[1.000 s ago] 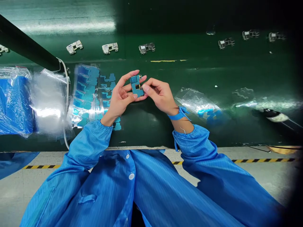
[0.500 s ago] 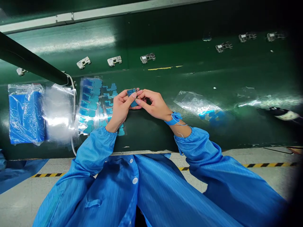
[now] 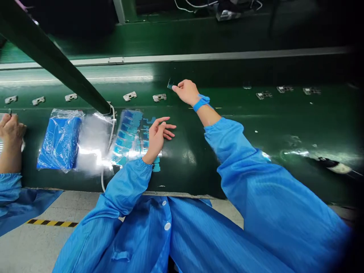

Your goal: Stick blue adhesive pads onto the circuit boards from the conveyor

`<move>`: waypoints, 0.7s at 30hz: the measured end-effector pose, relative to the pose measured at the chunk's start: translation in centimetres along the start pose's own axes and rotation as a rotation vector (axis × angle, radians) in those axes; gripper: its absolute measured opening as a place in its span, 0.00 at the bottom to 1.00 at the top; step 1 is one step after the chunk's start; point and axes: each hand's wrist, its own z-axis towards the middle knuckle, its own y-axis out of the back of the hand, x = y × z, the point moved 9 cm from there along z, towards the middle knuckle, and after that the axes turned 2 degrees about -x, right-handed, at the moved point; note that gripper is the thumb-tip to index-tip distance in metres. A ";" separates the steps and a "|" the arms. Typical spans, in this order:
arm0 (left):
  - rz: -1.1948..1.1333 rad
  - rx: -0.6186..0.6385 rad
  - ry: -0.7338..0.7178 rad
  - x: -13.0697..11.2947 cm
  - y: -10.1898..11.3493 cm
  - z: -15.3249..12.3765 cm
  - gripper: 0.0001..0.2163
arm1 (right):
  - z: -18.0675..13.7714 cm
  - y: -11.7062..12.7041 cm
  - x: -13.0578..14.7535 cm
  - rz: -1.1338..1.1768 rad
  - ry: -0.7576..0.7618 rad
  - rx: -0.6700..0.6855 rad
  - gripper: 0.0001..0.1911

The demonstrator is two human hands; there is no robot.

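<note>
Benchtop (image 3: 184,159) smooth, v. glossy; pkg wrap (image 3: 61,142) crinkly clr plastic, shiny; sleeve (image 3: 244,163) cloth, sl. sheen.

Rightward, my left hand (image 3: 159,134) has room over the green bench (image 3: 184,174) up to my right sleeve (image 3: 236,146); leftward, the slanted post (image 3: 65,71) (white cable (image 3: 113,122) at its foot) blocks me.

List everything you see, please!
Bench: one, green, middle
Circuit boards: eight, silvery to dark, bench
Wrapped pack: one, blue, left
Bags: uncountable, clear, beside pack
Films: many, blue, beside bags
Cable: one, white, beside films
Post: one, green, upper left
Blurry object: one, black-white, far right
Tape: one, yellow-black, floor
Wires: several, white, top
Co-worker's hand: one, blue sleeve, left edge
Small piece: one, dark, upper middle
Left hand: one, blue sleeve, by films
Right hand: one, blue sleeve, pinching that piece
</note>
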 end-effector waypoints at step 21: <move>-0.151 -0.328 -0.418 -6.2 7.3 2.5 0.21 | -5.7 -11.6 10.8 0.462 0.130 0.397 0.16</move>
